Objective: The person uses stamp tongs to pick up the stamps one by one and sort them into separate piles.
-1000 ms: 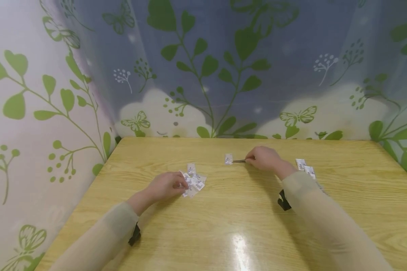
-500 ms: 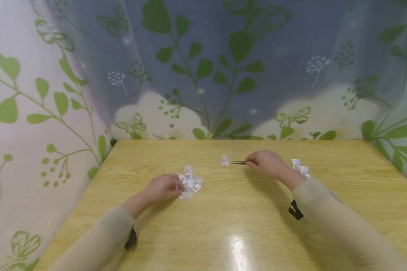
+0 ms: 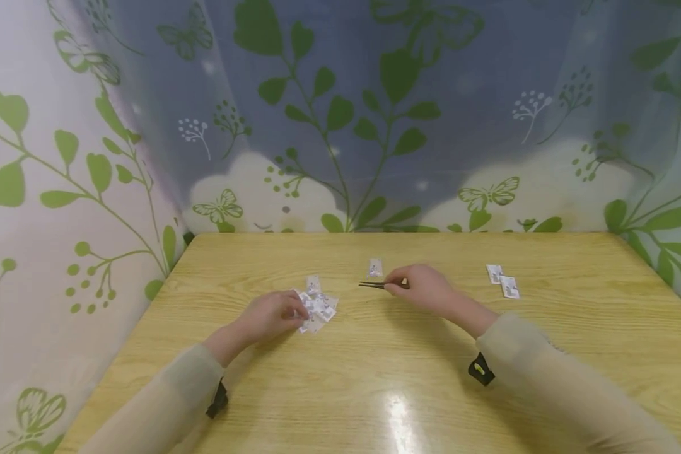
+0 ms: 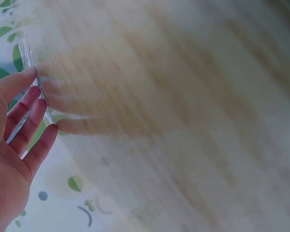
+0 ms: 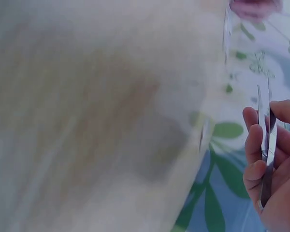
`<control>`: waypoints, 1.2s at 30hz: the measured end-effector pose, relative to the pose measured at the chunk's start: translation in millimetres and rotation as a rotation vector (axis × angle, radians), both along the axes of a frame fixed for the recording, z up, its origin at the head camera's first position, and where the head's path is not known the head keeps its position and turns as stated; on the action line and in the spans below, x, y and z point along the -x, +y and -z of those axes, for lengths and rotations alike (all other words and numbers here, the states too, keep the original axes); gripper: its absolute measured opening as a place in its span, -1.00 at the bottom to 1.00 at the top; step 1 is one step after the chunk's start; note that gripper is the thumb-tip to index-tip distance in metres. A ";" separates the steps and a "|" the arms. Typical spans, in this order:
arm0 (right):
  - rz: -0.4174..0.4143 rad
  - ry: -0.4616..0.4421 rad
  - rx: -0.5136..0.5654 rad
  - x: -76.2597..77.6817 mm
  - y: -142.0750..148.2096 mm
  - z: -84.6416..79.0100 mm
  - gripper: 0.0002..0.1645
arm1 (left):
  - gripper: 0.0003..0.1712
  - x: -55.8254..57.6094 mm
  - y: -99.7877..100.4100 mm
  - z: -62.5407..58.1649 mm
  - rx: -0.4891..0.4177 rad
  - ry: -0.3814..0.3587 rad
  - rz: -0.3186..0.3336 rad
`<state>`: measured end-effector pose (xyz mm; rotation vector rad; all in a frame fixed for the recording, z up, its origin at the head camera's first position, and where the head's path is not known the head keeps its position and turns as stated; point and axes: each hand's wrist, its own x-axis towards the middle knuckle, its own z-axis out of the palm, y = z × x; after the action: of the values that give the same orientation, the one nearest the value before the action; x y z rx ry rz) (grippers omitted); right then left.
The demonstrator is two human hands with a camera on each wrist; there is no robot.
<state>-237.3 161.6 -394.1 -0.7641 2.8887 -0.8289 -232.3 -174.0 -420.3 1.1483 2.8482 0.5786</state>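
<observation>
A left hand (image 3: 275,313) is resting at the left side of a loose pile of small pale packets (image 3: 321,308), its fingers relaxed and its tips reaching over the packets' left edge. In the left wrist view the fingers are spreading slightly apart. The packets are overlapping at several angles, one poking out toward the far side; their print is too small to read.

A right hand (image 3: 422,287) is gripping tweezers (image 3: 371,285) between thumb and fingers. The tweezers are pointing left, their two tips standing apart, just to the near side of a single packet (image 3: 376,267). That packet is lying to the right of the pile and farther back.

To the right, two more packets (image 3: 510,287) are lying at a slant, their corners meeting. Everything is lying on a wooden table (image 3: 340,384), which is shining with a bright reflection on the near side. Beyond the far edge, a cloth (image 3: 374,157) with leaves and butterflies is hanging.
</observation>
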 end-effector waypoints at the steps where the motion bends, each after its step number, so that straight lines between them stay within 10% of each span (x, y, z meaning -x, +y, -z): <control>1: -0.009 -0.007 0.004 -1.4 -4.0 2.2 -0.75 | -0.91 -0.1 -0.2 0.2 -0.003 -0.002 0.002; 18: -0.169 -0.078 -0.083 -10.9 -65.6 15.1 -0.76 | -0.91 1.3 -0.5 -1.6 0.011 -0.008 -0.003; 36: -0.120 -0.123 -0.144 -8.2 -76.5 9.3 -0.78 | -0.89 -1.0 -1.7 -1.7 0.036 0.010 -0.038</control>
<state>-229.1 85.1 -403.5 -0.8306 2.7274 -0.6236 -231.2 -175.8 -418.6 1.0970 2.8825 0.5229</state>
